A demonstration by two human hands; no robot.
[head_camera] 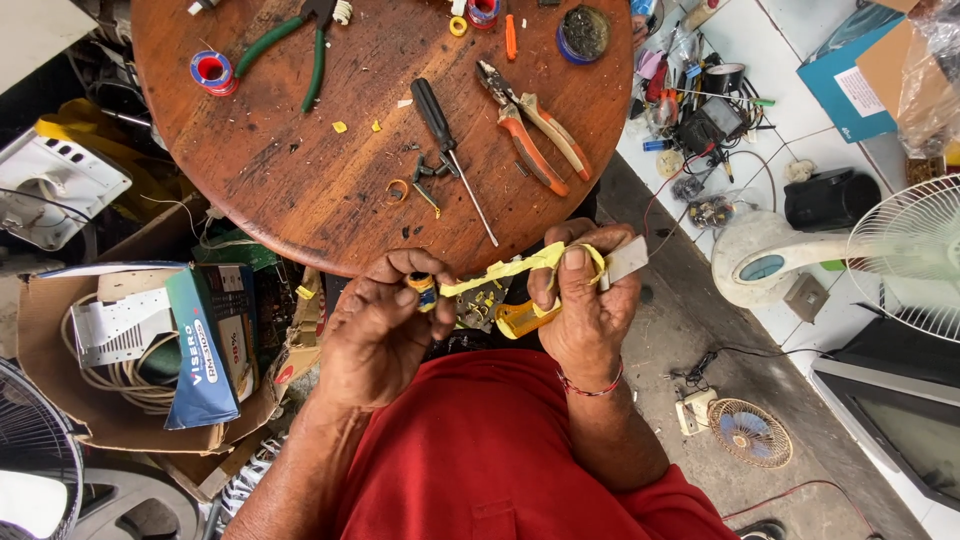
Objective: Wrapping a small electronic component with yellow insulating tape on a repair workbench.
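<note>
Both hands grip below the round wooden table's (300,190) near edge: the left hand (378,325) pinches a small tape roll (424,287), its yellow strip (500,272) stretching sideways to the right hand (585,300), which clasps a yellow utility knife (522,318).

cluttered repair workshop: round wooden table (300,190) with pliers (533,125), screwdriver (450,150), fans (905,255)

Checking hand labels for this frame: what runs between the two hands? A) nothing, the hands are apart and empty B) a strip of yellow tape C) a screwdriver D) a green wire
B: a strip of yellow tape stretches from the small roll pinched in the left hand to the right hand, which also grips a yellow-handled cutter; the screwdriver lies on the round wooden table.
</note>
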